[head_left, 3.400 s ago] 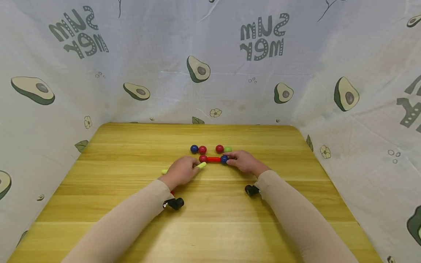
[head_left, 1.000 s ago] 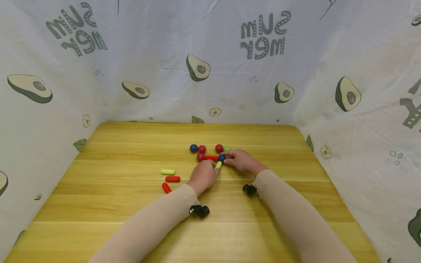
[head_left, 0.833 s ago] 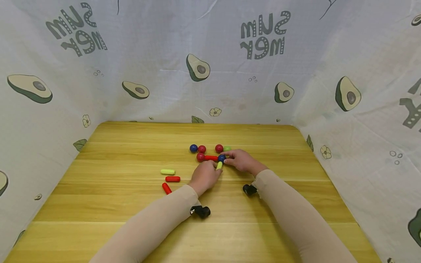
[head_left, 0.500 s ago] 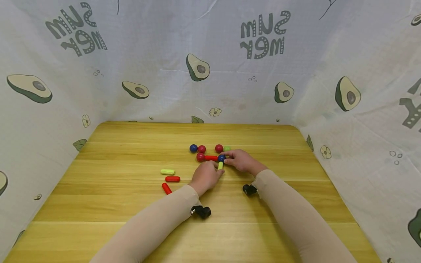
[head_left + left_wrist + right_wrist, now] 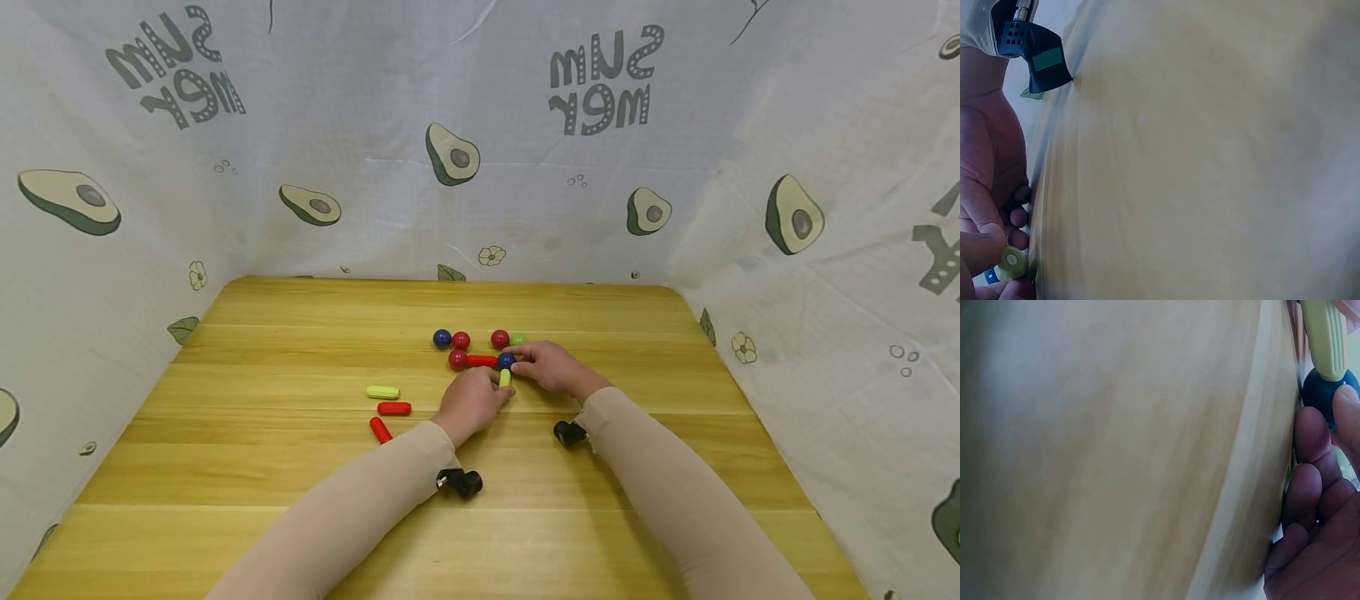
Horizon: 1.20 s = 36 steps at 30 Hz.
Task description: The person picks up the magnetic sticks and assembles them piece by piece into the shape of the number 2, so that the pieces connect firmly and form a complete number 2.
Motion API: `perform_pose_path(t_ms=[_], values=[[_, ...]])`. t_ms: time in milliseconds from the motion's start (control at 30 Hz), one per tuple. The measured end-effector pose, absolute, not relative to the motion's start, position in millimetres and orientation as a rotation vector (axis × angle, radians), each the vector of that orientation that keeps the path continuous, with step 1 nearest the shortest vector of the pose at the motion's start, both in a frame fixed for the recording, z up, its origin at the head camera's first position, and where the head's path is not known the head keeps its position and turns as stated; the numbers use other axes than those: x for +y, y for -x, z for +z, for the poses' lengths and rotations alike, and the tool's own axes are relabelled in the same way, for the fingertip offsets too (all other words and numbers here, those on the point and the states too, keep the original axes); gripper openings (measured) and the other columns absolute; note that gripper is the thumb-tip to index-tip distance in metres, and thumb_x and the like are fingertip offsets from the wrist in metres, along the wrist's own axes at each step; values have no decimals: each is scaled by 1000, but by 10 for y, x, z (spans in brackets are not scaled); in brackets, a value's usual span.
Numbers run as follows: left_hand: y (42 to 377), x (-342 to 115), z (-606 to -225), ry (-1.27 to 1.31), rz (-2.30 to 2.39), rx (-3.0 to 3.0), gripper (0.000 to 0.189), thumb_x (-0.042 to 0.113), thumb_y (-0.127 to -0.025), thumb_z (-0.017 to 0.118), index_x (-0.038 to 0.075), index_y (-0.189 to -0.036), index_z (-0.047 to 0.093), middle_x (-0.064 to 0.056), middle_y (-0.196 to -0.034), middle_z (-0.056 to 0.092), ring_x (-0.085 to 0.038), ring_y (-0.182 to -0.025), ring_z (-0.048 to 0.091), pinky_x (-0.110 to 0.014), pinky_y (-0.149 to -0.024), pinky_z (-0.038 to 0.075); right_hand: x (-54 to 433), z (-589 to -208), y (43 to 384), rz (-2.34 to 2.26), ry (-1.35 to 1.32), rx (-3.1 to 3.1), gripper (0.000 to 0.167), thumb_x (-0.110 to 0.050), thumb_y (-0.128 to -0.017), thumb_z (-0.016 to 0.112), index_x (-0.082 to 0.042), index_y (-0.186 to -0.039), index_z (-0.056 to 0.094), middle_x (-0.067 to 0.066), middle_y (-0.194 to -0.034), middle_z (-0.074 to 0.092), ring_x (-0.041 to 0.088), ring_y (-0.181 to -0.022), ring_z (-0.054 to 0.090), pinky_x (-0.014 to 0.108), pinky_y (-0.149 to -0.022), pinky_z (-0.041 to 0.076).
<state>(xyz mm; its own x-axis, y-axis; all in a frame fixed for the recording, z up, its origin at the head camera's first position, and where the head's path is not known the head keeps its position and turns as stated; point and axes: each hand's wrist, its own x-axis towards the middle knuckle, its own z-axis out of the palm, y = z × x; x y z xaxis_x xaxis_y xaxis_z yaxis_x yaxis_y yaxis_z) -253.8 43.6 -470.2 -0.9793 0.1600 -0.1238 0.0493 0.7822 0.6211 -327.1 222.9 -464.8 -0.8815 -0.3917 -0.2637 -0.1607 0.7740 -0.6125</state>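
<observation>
My left hand [image 5: 471,404] pinches a ribbed yellow-green rod [image 5: 505,379] between thumb and fingers. One end of that rod meets a blue ball [image 5: 506,362], as the right wrist view also shows. My right hand [image 5: 553,367] holds the blue ball between thumb and fingers from the right side. A red rod [image 5: 482,361] joins this ball on its left, with a crimson ball [image 5: 458,359] at the rod's other end. In the left wrist view the near end of the yellow-green rod [image 5: 1012,259] shows a pale round centre.
Behind the joined pieces lie another blue ball [image 5: 442,339] beside a crimson ball [image 5: 461,340], and a crimson ball [image 5: 500,339] beside a green ball [image 5: 518,340]. To the left lie a yellow-green rod [image 5: 382,392] and two red rods [image 5: 393,408], one partly behind the left sleeve.
My left hand has moved right, bringing the yellow-green rod to the blue ball, then swung the rod to point toward me. My right hand has stayed at the blue ball.
</observation>
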Motion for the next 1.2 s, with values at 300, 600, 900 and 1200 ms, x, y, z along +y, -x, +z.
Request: perform_pose_path(t_ms=[300, 600, 900, 1200], values=[[2556, 451, -4690, -147, 984, 2794, 42, 43, -100, 71, 9, -124, 76, -2, -115, 76, -17, -81, 61, -31, -78, 52, 2235, -4676, 3285, -826, 448, 2606, 44, -26, -109, 59, -19, -152, 58, 14, -124, 68, 27, -102, 57, 41, -95, 47], [2583, 449, -4688, -165, 977, 2794, 44, 43, -101, 71, 8, -127, 75, -3, -119, 77, -18, -91, 66, -36, -87, 56, 2232, -4667, 3287, -832, 448, 2603, 43, -25, -110, 57, -21, -153, 57, 16, -139, 65, 30, -113, 57, 52, -111, 46], [2614, 344, -4622, -200, 1010, 2780, 43, 42, -101, 71, 9, -128, 74, -2, -113, 79, -18, -94, 69, -39, -89, 57, 2225, -4658, 3291, -809, 468, 2610, 43, -25, -110, 56, -20, -153, 56, 18, -146, 62, 31, -120, 58, 55, -115, 43], [2847, -51, -4440, -266, 1095, 2866, 36, 28, -102, 71, 11, -134, 67, -7, -117, 66, -24, -104, 63, -40, -96, 55, 2214, -4677, 3302, -818, 445, 2598, 44, -25, -111, 55, -20, -154, 55, 18, -151, 58, 30, -121, 55, 55, -118, 41]])
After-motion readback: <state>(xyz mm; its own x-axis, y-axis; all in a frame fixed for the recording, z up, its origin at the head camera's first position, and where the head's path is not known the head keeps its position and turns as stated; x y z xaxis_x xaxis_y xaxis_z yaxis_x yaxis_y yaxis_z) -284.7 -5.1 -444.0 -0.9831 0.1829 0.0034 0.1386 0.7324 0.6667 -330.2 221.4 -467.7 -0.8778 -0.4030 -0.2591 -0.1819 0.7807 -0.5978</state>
